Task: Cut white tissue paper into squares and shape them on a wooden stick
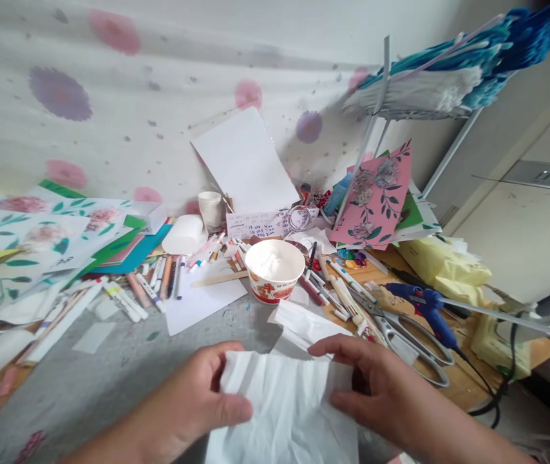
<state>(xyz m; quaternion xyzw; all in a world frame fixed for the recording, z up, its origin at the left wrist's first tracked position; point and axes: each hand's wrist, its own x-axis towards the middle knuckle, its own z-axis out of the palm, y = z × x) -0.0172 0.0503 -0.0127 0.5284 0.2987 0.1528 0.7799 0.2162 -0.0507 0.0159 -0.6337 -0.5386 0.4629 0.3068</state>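
Note:
A creased sheet of white tissue paper [287,412] lies in front of me on the grey surface. My left hand [198,399] pinches its left edge, thumb on top and fingers curled behind. My right hand [376,386] grips the right edge, its index finger stretched along the top fold. Just beyond the sheet lies another folded piece of white tissue [304,325].
A paper bowl [275,269] with red print stands behind the tissue among several markers and pens [159,283]. Scissors [410,341] and a blue glue gun [427,309] lie to the right. Floral cards [376,193], coloured paper and a metal rack [415,96] crowd the back.

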